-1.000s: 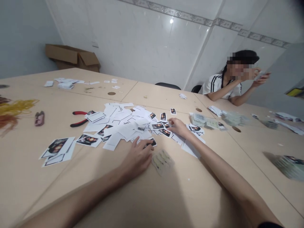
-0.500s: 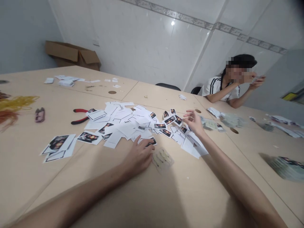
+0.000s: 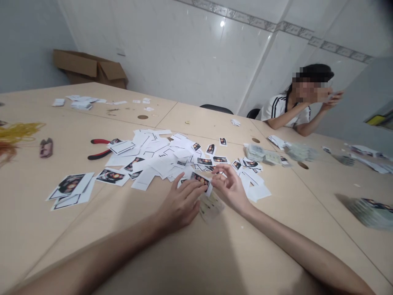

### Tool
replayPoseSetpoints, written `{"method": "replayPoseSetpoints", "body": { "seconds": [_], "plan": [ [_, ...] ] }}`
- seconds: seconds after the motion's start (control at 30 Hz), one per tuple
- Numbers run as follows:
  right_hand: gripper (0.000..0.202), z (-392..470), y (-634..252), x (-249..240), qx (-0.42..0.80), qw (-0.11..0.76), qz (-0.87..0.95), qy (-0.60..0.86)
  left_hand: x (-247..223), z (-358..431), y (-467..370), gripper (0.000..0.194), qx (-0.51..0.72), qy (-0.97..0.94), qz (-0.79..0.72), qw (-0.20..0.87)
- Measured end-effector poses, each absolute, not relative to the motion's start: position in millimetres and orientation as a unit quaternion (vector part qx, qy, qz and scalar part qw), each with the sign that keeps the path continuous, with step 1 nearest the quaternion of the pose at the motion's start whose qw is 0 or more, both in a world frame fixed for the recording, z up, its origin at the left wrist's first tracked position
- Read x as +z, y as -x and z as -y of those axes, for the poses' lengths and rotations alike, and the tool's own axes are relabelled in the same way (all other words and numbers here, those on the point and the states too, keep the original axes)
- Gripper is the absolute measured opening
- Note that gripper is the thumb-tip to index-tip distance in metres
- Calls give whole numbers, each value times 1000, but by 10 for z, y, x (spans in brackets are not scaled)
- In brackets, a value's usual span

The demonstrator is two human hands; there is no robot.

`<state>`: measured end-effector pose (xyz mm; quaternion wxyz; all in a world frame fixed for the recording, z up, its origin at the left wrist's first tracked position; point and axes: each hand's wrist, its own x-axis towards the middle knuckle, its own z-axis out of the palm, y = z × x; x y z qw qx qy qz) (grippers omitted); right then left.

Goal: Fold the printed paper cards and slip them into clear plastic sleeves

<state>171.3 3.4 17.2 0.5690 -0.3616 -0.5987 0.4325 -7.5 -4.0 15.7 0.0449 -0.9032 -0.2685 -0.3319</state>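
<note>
A small printed card [image 3: 200, 178] with a dark picture stands tilted between my two hands. My left hand [image 3: 181, 203] has its fingertips at the card's lower edge, its thumb mostly hidden. At the card's right edge, my right hand [image 3: 231, 189] pinches with thumb and index finger, the other fingers curled. Just below the card lies a clear plastic pack [image 3: 213, 208] with small yellowish pieces inside, partly covered by the left hand and card. Beyond the hands spreads a loose heap of white cards [image 3: 162, 157], some printed side up.
Red-handled pliers [image 3: 100, 155] lie left of the heap, near a pink object [image 3: 46, 148] and yellow strands [image 3: 20, 132]. Clear packs [image 3: 264, 155] sit to the right, with another stack [image 3: 373, 213] at far right. Across the table, a person [image 3: 287, 108] holds something small. A cardboard box [image 3: 76, 63] stands behind.
My right hand has come left and down from the scattered cards to the card at my left hand. That card is now lifted and tilted over the plastic pack. The view has shifted slightly.
</note>
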Motion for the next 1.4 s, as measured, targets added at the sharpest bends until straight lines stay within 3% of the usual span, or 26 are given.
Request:
{"method": "replayPoseSetpoints", "body": {
  "seconds": [0.27,0.63,0.9,1.4],
  "plan": [
    [28,96,-1647,-11,453,517,642,340,150,-11,64,8,-337,896,287,-9],
    [27,161,-1627,-99,396,503,712,288,135,-31,70,16,-277,911,300,-62],
    [35,213,-1651,-54,201,500,800,265,187,-5,86,19,-250,929,266,-67],
    [39,216,-1645,-41,215,487,798,283,142,-17,55,18,-280,920,272,-25]
  ]
}}
